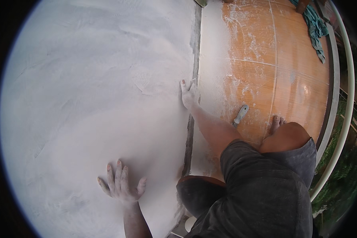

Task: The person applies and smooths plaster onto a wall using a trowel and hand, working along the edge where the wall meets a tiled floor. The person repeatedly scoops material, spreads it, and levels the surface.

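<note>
My left hand (122,184) lies palm-on against a white, dust-covered plastered surface (87,99), its fingers spread and nothing seen in it. Pale powder coats both hands. My right hand (189,96) reaches across to the right edge of that surface, by a dark grey gap (196,47). Its thumb points up along the plaster, while the other fingers look bent and partly hidden. A small pale edge shows at them, but what it belongs to I cannot make out. Under my right forearm, a putty knife (240,114) with a grey handle lies on the orange tiles.
White dust covers part of the orange tiled floor (297,91). My bare foot (278,122) rests there. A teal cloth (315,29) hangs at the far right, near a pale curved rail (350,79) with greenery beyond. Near my lower body is a round white object (189,223).
</note>
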Demonstrator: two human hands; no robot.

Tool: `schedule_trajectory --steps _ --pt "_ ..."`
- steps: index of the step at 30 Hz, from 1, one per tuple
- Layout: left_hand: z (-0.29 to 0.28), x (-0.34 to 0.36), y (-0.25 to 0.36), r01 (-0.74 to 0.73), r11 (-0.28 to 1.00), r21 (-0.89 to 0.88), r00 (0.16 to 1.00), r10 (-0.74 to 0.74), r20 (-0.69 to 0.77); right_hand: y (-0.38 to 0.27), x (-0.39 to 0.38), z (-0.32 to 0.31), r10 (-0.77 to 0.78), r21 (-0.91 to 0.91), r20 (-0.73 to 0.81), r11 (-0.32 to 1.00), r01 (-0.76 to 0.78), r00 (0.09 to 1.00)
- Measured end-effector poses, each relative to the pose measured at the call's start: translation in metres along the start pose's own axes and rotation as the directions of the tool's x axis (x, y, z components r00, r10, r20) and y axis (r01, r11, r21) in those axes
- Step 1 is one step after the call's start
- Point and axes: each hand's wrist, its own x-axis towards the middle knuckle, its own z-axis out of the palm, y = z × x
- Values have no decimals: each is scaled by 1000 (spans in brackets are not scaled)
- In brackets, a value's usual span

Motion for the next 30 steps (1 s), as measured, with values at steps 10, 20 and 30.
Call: schedule_trajectory --steps 10,20,30 --pt "0 -2 -5 -22 1000 8 1000 22 9 21 3 7 -125 -107 -46 987 119 991" --pt "1 -10 -8 -6 1000 28 1000 5 14 -25 21 11 -189 -10 -68 982 189 980" --pt "0 -12 -8 -18 997 71 997 13 70 -48 66 -3 -184 -87 22 979 185 983"
